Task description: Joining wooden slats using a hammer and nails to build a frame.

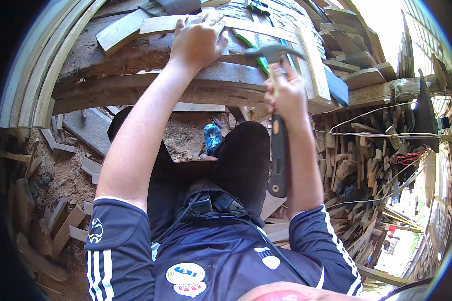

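My right hand [289, 93] is closed around the handle of a claw hammer [277, 160]. The hammer's metal head [271, 51] is raised over the bench, near the right end of a pale wooden strip [158, 25]. My left hand [196, 42] lies over this strip, its fingers bent across the far edge and the thumb apart. At the strip's right end another pale wooden piece [314, 67] runs crosswise toward me. Between my hands lies something with green handles [262, 63], partly hidden by the hammer.
The bench is a thick, rough timber beam [110, 65] carrying a short wood block [120, 32] at left. Long planks [50, 65] stand far left. Scrap wood [356, 155] is piled at right, crossed by a pale cable [381, 134]. Sawdust [186, 130] covers the floor.
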The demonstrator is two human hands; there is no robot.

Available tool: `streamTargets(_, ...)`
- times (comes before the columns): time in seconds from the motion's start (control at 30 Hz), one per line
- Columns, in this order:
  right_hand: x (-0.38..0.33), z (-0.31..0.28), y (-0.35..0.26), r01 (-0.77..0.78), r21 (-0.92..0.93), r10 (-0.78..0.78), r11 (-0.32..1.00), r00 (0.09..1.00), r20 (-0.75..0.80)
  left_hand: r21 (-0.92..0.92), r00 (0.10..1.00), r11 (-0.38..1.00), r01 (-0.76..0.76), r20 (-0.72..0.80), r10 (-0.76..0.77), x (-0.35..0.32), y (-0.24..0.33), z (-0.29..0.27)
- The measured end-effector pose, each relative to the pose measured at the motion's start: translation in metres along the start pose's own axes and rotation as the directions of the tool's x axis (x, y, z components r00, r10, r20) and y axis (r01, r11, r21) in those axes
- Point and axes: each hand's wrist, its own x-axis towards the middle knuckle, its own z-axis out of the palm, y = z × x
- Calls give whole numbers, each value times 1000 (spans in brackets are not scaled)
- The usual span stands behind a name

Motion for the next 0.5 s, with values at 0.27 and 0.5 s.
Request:
streamTargets(0.27, 2, 8, -90, 335, -256, -354, 907, 935, -30, -16, 1000, 1000, 14, 8, -14, 3, 1, -4)
streamTargets(0.5, 86, 40, -64, 638, -581, -696, 506, 699, 161, -18, 1000, 1000, 14, 14, -14, 2, 4, -4)
